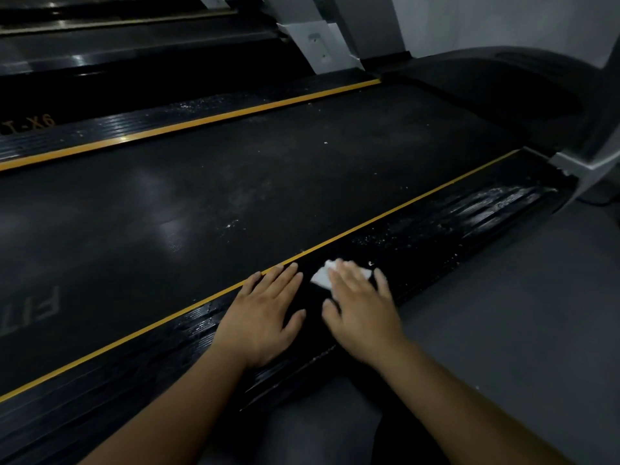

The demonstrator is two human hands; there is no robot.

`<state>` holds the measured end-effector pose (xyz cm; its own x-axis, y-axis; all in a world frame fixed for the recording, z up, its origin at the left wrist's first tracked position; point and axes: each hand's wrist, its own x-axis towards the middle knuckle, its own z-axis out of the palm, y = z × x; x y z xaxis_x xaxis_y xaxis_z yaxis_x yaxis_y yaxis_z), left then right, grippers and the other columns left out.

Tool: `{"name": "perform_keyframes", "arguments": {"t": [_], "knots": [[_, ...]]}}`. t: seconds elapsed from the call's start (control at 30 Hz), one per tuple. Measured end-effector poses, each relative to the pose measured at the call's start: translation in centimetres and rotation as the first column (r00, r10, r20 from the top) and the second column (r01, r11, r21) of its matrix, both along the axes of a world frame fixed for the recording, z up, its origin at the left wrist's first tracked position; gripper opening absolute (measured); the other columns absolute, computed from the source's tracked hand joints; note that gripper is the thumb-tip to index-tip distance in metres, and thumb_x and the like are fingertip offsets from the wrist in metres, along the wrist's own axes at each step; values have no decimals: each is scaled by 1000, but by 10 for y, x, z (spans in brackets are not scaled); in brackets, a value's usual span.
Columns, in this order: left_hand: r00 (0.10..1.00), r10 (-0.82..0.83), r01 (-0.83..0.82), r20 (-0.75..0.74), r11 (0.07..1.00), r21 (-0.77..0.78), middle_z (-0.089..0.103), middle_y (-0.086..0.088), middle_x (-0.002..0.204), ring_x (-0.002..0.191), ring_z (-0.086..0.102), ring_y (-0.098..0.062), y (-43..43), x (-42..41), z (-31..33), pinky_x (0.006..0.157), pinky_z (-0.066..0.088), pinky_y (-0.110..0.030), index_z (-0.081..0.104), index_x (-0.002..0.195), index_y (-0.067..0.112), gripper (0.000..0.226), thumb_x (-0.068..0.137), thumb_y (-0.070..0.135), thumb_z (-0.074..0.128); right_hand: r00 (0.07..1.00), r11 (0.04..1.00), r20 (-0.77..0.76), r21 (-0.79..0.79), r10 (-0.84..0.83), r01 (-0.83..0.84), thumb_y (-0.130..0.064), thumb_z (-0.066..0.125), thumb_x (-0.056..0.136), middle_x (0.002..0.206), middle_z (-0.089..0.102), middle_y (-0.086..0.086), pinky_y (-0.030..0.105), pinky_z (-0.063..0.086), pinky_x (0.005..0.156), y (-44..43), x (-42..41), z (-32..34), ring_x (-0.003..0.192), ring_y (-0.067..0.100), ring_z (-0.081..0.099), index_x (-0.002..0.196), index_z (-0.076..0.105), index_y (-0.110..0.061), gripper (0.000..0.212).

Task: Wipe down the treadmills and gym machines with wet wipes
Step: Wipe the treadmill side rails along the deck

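A black treadmill lies across the view, its wide belt edged by yellow stripes. The near ribbed side rail carries white specks and wet streaks. My right hand presses flat on a white wet wipe on that rail; the wipe shows past the fingertips and most of it is hidden under the palm. My left hand rests flat on the rail just to the left, fingers apart, touching the yellow stripe, holding nothing.
The treadmill's dark motor hood rises at the far right, with a grey upright behind it. A second treadmill lies beyond the far rail. Grey floor runs along the near side.
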<state>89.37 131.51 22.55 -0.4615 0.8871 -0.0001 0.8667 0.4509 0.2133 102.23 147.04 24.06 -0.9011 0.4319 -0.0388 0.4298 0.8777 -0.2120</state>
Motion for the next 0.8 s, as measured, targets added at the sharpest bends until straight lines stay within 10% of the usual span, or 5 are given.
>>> {"name": "perform_keyframes", "arguments": {"t": [0.13, 0.3, 0.53, 0.8], "knots": [[1000, -1, 1, 3, 1000, 11, 6, 10, 169, 154, -3, -6, -1, 0, -2, 126, -4, -34, 19, 162, 25, 80, 93, 64, 8, 987, 988, -35, 7, 155, -155, -45, 31, 91, 163, 34, -2, 45, 6, 121, -23, 46, -10, 152, 12, 26, 155, 39, -21, 69], [1000, 0, 0, -2, 1000, -14, -1, 7, 169, 156, -5, -12, 4, 6, 4, 124, -10, -33, 13, 163, 23, 87, 87, 61, -2, 996, 996, -13, 16, -89, 89, -53, 2, 80, 168, 17, -7, 46, -1, 124, 32, 28, -2, 155, 8, 9, 160, 25, -26, 87], [998, -56, 54, 25, 997, 52, 9, 5, 168, 155, 2, -9, 23, 26, -6, 124, -4, -32, 22, 161, 21, 77, 94, 55, 7, 998, 997, -46, 57, 52, -50, -44, 31, 90, 162, 35, -3, 45, 8, 121, 9, 63, -14, 150, 13, 29, 153, 42, -22, 68], [999, -36, 35, 29, 998, 52, 8, 8, 169, 153, -3, -4, 21, 27, -4, 125, -4, -30, 20, 162, 24, 77, 94, 57, 5, 998, 997, 28, -48, 64, -63, -54, 5, 86, 170, 4, -9, 43, -10, 123, -4, 55, -1, 154, 6, -6, 162, 12, -27, 82]]}}
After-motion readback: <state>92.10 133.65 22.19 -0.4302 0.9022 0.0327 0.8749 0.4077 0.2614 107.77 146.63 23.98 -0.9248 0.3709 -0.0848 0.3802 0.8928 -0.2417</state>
